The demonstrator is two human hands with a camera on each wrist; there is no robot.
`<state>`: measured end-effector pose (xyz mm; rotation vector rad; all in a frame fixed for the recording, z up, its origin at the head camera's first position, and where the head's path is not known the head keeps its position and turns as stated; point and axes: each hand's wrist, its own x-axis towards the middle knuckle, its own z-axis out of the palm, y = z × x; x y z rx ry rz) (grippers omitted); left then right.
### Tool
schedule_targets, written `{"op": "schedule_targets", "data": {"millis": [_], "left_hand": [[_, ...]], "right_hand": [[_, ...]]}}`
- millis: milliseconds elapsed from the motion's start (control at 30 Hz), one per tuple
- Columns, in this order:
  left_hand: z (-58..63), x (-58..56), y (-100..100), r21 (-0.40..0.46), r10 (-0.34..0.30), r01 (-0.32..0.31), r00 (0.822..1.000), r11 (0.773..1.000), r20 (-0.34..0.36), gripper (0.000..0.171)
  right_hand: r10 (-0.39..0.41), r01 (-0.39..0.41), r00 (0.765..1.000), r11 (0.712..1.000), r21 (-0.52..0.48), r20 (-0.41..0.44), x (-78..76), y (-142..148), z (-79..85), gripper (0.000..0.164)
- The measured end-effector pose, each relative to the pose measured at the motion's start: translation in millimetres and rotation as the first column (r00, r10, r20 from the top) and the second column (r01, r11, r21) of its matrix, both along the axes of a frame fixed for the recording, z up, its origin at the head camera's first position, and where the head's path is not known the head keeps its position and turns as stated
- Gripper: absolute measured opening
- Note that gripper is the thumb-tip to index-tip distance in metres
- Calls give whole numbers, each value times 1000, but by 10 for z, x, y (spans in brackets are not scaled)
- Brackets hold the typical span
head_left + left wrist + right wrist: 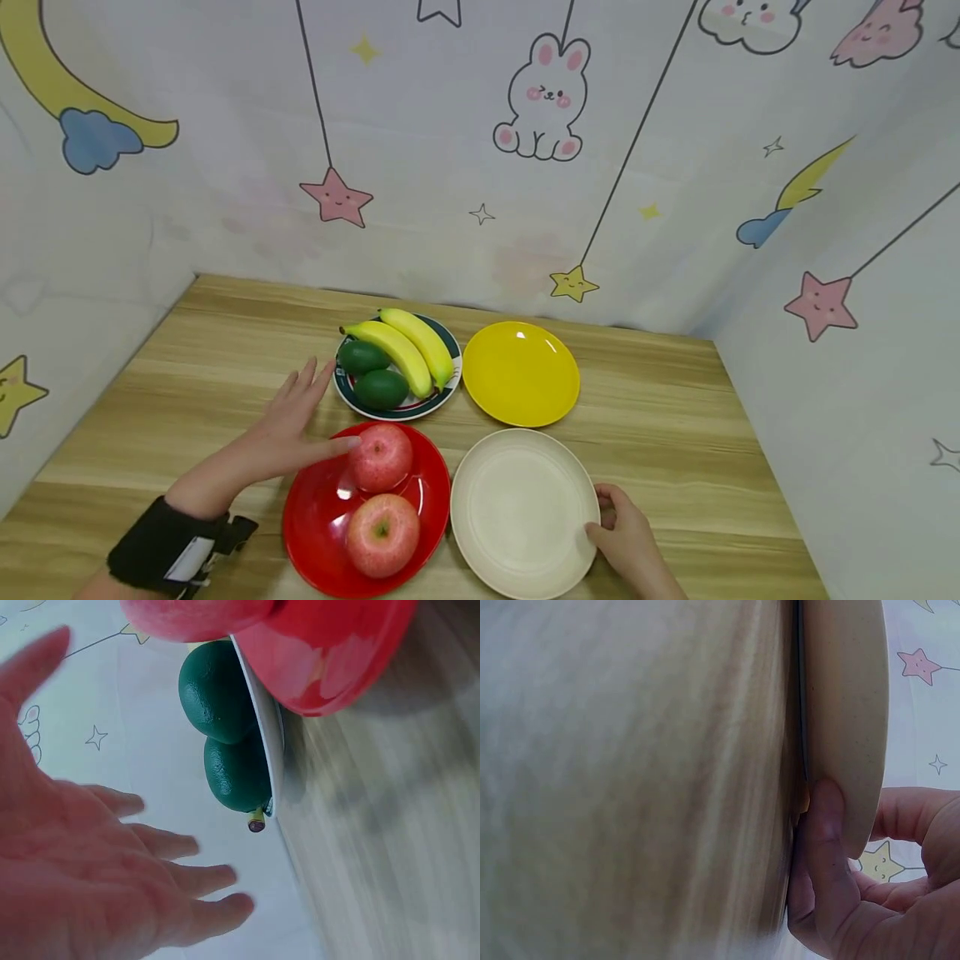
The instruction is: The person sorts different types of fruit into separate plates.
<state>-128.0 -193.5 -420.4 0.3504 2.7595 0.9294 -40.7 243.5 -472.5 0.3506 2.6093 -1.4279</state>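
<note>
My right hand (628,537) pinches the right rim of a cream plate (525,508); in the right wrist view the thumb is over the rim and other fingers press its outer side. My left hand (281,433) is spread over the left edge of a red plate (315,533), holding nothing. Its thumb overlaps the upper of two pink-red apples (382,458) in the head view. Its fingertips point toward a dark-rimmed plate (397,414) bearing two bananas (397,354) and two dark green avocados (381,389).
Behind the cream plate lies a yellow plate (521,375) with nothing on it. All the plates stand close together on a wood-grain table (675,433). White cloth walls (450,150) with cartoon prints enclose its back and sides. A black strap (161,542) is round my left wrist.
</note>
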Motion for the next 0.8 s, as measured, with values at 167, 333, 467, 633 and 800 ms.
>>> {"op": "schedule_targets", "data": {"millis": [167, 333, 467, 633, 800], "left_hand": [[67, -109, 104, -60, -2, 0, 999, 998, -35, 109], [90, -231, 155, -73, 3, -7, 999, 997, -48, 99], [79, -322, 199, -85, 8, -14, 998, 996, -66, 95], [63, -463, 249, -113, 26, -35, 996, 993, -81, 96], [45, -623, 286, -110, 64, -76, 992, 991, -111, 101]], "right_hand": [[3, -3, 1000, 1000, -8, -1, -3, -3, 0, 49], [2, -2, 1000, 1000, -6, 12, -8, 5, -5, 49], [10, -11, 999, 1000, 18, 35, -11, 16, -1, 50], [8, -9, 999, 1000, 13, 38, -2, 12, 4, 50], [-3, 4, 999, 1000, -19, 43, 3, 7, -5, 50]]}}
